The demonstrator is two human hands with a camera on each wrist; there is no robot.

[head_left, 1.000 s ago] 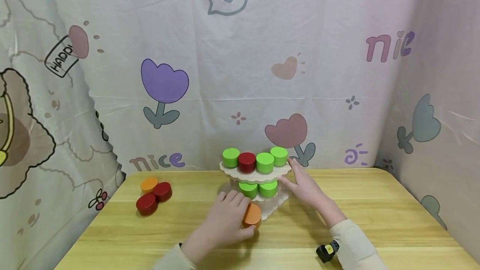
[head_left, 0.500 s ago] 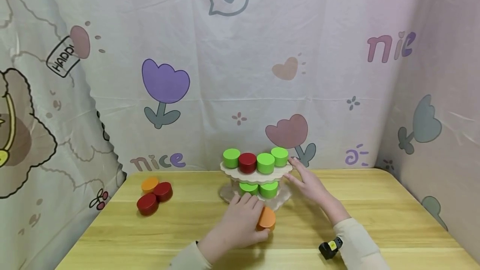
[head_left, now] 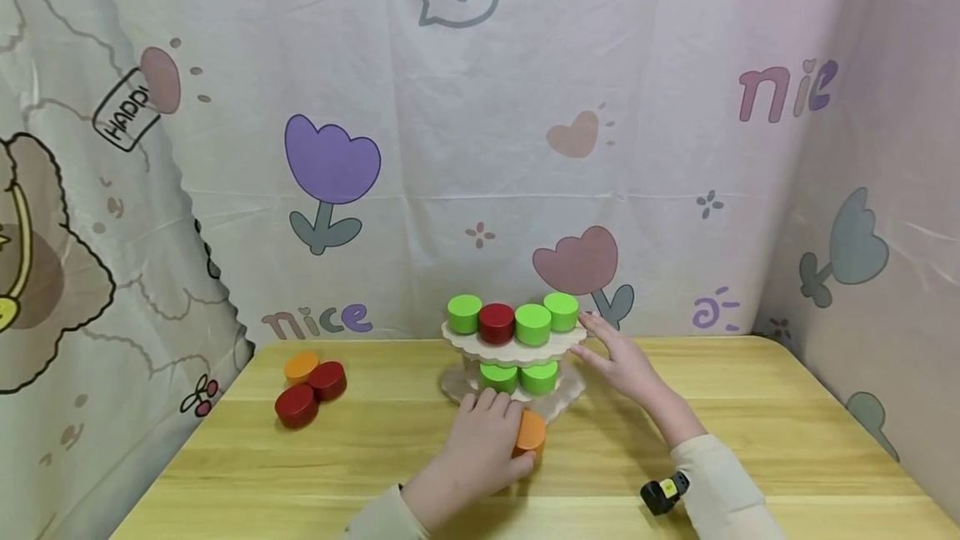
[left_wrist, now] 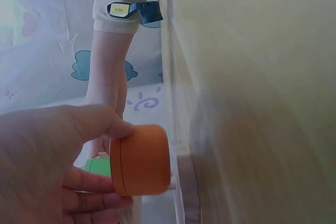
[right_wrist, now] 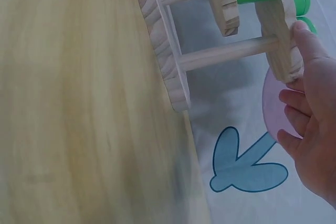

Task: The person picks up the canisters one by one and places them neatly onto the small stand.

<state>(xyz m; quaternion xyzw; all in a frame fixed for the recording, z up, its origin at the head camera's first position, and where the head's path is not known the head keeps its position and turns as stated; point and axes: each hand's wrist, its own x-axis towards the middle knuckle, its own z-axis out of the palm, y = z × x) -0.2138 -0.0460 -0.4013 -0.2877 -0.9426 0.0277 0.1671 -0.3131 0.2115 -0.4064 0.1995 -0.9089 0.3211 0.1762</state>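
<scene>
My left hand holds an orange cylinder in front of the wooden tiered stand. In the left wrist view, thumb and fingers pinch the orange cylinder, which has a seam near one end. My right hand grips the stand's upper tier at its right edge. From the right wrist, the thumb shows at the rim and the curled fingers below that tier. Green cylinders and one red cylinder stand on the upper tier. Two green cylinders show on the tier below, partly behind my left hand.
Two red cylinders and a yellow-orange one sit grouped on the left of the wooden table. A black wrist device is at my right sleeve. A printed cloth hangs behind the table.
My left hand has moved right with the orange cylinder, then held nearly still. The stand's lower part has swung back from its forward tilt. My right hand stays at the upper tier.
</scene>
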